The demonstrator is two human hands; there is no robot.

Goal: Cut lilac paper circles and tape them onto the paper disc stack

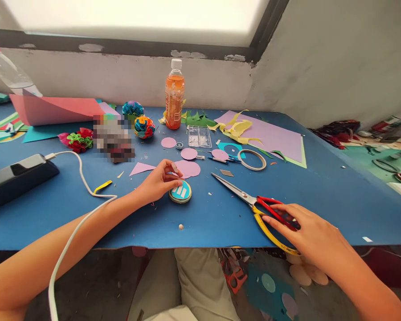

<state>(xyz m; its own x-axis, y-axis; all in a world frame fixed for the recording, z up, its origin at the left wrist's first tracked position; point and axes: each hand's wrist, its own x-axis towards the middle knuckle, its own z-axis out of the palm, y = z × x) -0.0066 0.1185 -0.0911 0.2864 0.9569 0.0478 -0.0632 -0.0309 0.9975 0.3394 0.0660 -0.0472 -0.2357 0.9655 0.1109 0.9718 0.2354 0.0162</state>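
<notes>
My left hand (165, 179) has its fingers bent, with thumb and fingertips at the far edge of a small stack of round paper discs (179, 195). The top disc is turquoise with short white strips on it. A small pale piece (174, 167) shows by the fingers; its kind is unclear. On the right, my right hand (305, 225) grips the red and yellow handles of large scissors (242, 194), thumb at the yellow loop and fingers at the red one. The blades lie nearly closed, pointing to the upper left. Beyond the stack lie joined lilac circles (189, 169).
Behind stand an orange drink bottle (174, 98) and paper flowers (144, 127). A tape roll (251, 159), a clear plastic case (199, 136) and lilac sheets (277, 133) lie right of centre. A white cable (83, 178) crosses my left forearm from a black device (20, 178).
</notes>
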